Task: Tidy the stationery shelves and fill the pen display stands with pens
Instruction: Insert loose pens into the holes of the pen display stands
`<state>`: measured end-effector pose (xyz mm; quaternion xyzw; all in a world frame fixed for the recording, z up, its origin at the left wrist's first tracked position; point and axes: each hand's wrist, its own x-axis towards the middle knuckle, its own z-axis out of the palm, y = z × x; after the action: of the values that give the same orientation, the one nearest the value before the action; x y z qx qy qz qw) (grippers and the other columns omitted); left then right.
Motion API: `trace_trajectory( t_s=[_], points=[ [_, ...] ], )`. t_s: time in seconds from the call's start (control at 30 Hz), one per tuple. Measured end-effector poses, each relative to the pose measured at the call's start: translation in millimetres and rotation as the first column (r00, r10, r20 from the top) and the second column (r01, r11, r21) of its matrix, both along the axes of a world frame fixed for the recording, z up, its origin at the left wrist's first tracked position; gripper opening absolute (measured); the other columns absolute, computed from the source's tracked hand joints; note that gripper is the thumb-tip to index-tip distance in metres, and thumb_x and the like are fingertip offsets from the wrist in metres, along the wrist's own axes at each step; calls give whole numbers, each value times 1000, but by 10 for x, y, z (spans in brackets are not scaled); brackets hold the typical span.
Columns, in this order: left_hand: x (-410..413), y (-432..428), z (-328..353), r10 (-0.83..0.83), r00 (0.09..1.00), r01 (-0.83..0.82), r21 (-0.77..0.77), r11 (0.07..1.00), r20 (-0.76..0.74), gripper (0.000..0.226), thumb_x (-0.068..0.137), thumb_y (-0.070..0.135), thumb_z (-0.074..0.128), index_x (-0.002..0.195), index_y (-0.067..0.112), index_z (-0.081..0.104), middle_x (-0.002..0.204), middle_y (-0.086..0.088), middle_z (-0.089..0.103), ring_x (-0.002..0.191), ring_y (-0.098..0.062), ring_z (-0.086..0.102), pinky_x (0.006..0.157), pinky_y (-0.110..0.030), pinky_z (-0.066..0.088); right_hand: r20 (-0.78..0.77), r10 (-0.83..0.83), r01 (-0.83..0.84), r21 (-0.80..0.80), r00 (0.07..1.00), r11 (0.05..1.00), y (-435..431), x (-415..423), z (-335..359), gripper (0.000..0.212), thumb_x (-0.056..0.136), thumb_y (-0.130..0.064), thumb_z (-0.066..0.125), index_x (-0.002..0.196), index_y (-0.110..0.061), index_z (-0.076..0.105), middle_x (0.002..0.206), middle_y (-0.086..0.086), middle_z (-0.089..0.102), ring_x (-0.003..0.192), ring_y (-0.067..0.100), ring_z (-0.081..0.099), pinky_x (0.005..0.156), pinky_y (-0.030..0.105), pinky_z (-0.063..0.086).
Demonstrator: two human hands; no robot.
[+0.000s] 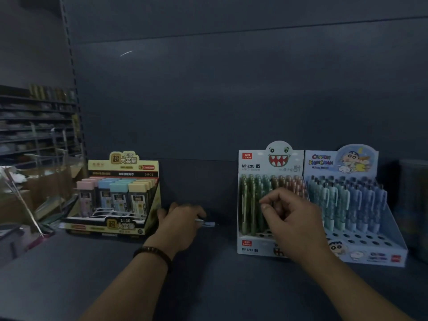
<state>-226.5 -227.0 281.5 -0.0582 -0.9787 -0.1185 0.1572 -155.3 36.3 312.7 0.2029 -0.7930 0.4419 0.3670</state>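
My left hand (179, 224) rests low on the dark shelf, closed around a pen (207, 224) whose pale tip sticks out to the right. My right hand (289, 215) hovers in front of the white monster-face pen stand (251, 247), fingers curled and pinched near the pens; whether it holds one I cannot tell. Green and brownish pens (249, 200) fill the stand's back rows, and empty holes (264, 235) show in its front row. Beside it on the right stands a blue cartoon pen stand (375, 256) with teal and blue pens and several empty front holes.
A yellow and black display box of lead refill cases (120, 198) stands to the left of my left hand. The dark shelf surface (92, 274) runs along the front. Cluttered racks and cartons (34, 140) lie beyond the shelf's left end. A dark blurred container (414, 205) stands far right.
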Motion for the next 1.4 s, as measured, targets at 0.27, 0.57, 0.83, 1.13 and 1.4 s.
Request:
trace_trajectory(
  t_s=[0.27,0.57,0.83,1.13,1.4],
  points=[
    [-69,-140,-14,-191,980,176,219,960,52,12,99,32,71,104,43,73,104,20,70,101,-3,64,98,-41,55,-2,-12,12,21,1000,1000,-1,-9,-1,25,92,-10,74,79,-30,69,58,-7,53,52,8,49,51,15,41],
    [-8,-82,43,-273,962,245,356,902,29,18,87,23,85,102,31,81,91,13,73,86,-1,68,67,-6,47,-36,-22,22,8,999,1000,4,-12,5,25,92,-9,73,79,-30,69,57,-5,52,53,9,49,52,14,39],
    [67,-61,115,-324,946,303,331,893,9,14,93,27,79,84,37,80,80,23,76,80,8,69,67,-8,49,-27,-27,27,6,999,1000,2,-13,18,22,92,-12,73,80,-30,69,57,-7,52,53,8,49,52,15,40],
    [-27,-329,77,-103,993,91,167,982,63,4,90,26,80,91,29,83,79,18,72,84,-2,71,76,-14,55,-26,-12,12,3,1000,1000,12,-12,15,24,92,-11,73,80,-31,70,59,-5,52,53,10,49,51,19,42],
    [69,-87,227,-157,963,223,320,921,-218,22,100,22,68,82,35,69,78,17,68,72,7,61,63,-8,42,-24,20,-21,-19,1000,1000,7,-17,10,25,92,-9,73,79,-30,70,58,-4,53,53,13,50,51,23,44]
  ],
)
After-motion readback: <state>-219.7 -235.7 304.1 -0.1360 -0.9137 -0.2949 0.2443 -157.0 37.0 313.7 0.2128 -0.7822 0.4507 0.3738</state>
